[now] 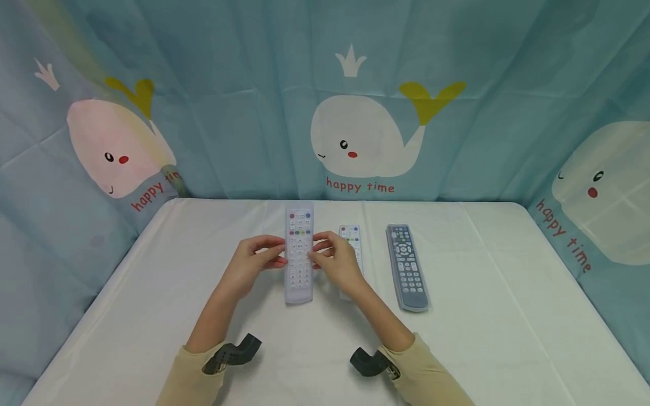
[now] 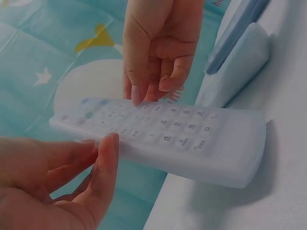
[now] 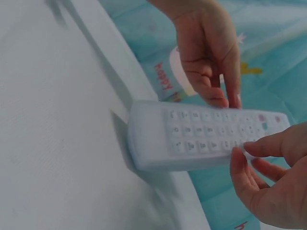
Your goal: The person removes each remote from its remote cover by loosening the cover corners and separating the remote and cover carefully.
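Observation:
A white remote control (image 1: 299, 270) in a translucent cover is held between both hands, its buttons facing up. In the left wrist view its near end (image 2: 235, 143) hangs close above the white cloth. My left hand (image 1: 252, 263) pinches the left edge near the middle with thumb and fingers. From the opposite side my right hand (image 1: 337, 260) pinches the right edge, its thumb lying at the rim by the buttons. In the right wrist view the remote (image 3: 151, 129) casts a shadow on the table.
Another white remote (image 1: 350, 232) lies partly hidden behind my right hand. Farther right rests a dark grey remote (image 1: 408, 268) in a clear cover. All are on a white-clothed table (image 1: 487, 316), with a blue whale-print curtain (image 1: 244, 141) behind it.

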`<state>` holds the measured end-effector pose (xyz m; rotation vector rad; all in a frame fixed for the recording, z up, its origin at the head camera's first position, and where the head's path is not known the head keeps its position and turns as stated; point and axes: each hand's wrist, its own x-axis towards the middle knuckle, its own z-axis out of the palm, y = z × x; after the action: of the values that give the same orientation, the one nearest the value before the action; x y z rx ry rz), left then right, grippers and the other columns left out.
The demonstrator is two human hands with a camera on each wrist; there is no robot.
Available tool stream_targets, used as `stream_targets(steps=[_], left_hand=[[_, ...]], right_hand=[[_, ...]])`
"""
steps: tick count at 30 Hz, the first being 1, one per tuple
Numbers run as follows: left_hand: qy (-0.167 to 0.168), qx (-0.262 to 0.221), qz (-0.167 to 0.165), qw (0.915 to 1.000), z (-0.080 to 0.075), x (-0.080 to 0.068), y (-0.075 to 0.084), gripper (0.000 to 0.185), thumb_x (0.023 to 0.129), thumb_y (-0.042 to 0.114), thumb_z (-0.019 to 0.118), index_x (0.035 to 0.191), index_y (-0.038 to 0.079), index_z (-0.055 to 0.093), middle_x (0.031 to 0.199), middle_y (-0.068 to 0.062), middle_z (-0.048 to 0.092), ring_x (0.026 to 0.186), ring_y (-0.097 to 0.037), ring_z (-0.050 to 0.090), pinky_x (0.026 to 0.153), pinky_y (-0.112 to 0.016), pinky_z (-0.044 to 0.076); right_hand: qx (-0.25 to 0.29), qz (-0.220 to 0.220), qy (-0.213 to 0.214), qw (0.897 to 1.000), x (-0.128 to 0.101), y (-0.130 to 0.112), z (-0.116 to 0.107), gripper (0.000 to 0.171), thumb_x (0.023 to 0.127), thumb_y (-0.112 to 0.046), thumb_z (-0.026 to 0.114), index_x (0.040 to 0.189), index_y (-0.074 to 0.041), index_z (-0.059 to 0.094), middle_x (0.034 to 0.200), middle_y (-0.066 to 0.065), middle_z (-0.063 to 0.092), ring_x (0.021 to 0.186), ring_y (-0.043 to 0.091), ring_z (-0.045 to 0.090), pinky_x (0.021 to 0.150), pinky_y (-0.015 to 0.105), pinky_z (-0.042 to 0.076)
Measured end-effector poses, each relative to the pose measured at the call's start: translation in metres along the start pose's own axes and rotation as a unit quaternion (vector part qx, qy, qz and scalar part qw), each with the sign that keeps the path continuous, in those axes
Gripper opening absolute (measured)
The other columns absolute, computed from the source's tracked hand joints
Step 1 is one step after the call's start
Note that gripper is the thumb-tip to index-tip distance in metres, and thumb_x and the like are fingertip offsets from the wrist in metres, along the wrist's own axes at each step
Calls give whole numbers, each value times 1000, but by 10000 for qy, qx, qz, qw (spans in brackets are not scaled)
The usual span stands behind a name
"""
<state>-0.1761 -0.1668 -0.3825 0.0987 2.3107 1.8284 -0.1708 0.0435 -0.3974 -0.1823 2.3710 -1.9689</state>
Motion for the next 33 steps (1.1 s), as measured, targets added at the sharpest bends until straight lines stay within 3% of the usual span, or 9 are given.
stream_targets(steps=[9, 15, 20, 28, 33], left_hand=[[-175, -71, 288, 9994, -2, -3, 6, 34, 108, 9, 59, 132, -15, 60, 124, -26, 62, 85, -9, 72, 83, -24, 62], [-230, -152, 178, 9995, -4, -5, 10, 37, 112, 16, 53, 133, -14, 58, 125, -23, 63, 91, -13, 71, 87, -28, 62], [-255, -269, 88, 9993, -3, -7, 14, 35, 114, 17, 48, 131, -11, 58, 123, -19, 63, 93, -16, 70, 89, -27, 62], [-352, -373, 223, 9984, -1, -8, 15, 26, 110, 15, 58, 119, -10, 62, 113, -12, 63, 93, -16, 71, 91, -31, 62], [-343, -253, 230, 9988, 1, -8, 14, 26, 106, 13, 64, 117, -11, 66, 123, -15, 61, 98, -14, 70, 95, -30, 60]], right_hand=[[184, -4, 73, 9998, -3, -9, -3, 27, 98, 3, 71, 124, 3, 65, 109, 20, 69, 94, 24, 69, 84, 39, 65], [377, -104, -26, 9992, -4, -12, -5, 23, 100, 3, 66, 123, 5, 65, 117, 22, 68, 104, 32, 70, 88, 43, 64], [457, -33, -28, 9989, -4, -17, -7, 20, 106, 3, 56, 124, 7, 64, 121, 23, 66, 110, 40, 68, 89, 40, 64], [566, 250, 57, 9981, -3, -17, -8, 19, 108, -5, 56, 121, 6, 66, 122, 19, 65, 113, 36, 69, 94, 38, 62], [265, 106, 116, 9995, -5, -17, -8, 19, 106, -11, 63, 117, 2, 71, 119, 14, 69, 110, 27, 65, 95, 34, 59]])
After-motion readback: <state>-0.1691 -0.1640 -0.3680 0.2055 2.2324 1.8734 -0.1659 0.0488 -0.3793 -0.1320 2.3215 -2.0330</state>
